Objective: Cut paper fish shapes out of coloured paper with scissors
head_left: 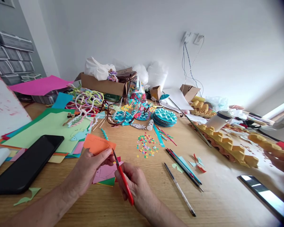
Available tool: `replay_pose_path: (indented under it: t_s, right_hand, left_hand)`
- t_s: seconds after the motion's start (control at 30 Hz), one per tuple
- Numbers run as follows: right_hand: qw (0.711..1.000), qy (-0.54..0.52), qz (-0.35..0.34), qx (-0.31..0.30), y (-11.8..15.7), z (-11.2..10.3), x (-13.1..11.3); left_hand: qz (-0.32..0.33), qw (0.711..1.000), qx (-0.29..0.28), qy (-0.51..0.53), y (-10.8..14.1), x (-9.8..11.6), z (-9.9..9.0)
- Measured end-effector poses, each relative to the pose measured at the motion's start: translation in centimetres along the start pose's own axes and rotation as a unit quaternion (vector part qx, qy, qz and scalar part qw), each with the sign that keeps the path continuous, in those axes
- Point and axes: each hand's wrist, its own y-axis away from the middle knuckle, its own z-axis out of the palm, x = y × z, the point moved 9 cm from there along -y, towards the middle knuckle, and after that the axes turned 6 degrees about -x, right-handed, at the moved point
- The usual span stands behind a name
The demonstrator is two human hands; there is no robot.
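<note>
My left hand [91, 165] pinches a piece of orange paper [96, 144] between thumb and fingers. Red-handled scissors [125, 184] are held in my right hand [136, 186], their blades pointing up and away at the right edge of the orange paper, close to my left thumb. Under and between the hands, a pink paper [105, 173] with a drawn outline lies on other coloured pieces. A light blue paper fish [78, 136] rests on the green sheets [42, 126] to the left.
A black phone [28, 164] lies at left; pens [180, 189], pencils and confetti [147, 145] are right of my hands. Farther right are egg-carton strips [222, 145], another phone [265, 195] and another person's hand. Craft pieces and boxes [101, 85] line the back.
</note>
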Motion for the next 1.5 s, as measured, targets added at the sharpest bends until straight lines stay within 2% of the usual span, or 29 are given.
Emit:
replay_pose_path:
  t_s: [0.43,0.73,0.87,1.5]
  right_hand:
    - [1.000,0.022,-0.014,-0.003,0.1,0.2,0.1]
    - [1.000,0.006,0.007,-0.016,0.1,0.1,-0.2]
    - [0.999,-0.024,0.031,-0.031,0.2,0.4,0.1]
    - [1.000,0.010,0.009,-0.016,0.3,0.2,-0.2]
  left_hand:
    - [0.004,1.000,-0.018,-0.019,0.0,0.5,0.4]
    - [0.014,0.999,-0.024,-0.032,-0.2,0.3,0.1]
    - [0.007,0.998,-0.019,-0.053,-0.1,0.5,0.2]
    - [-0.024,0.998,-0.026,-0.042,0.3,0.4,0.9]
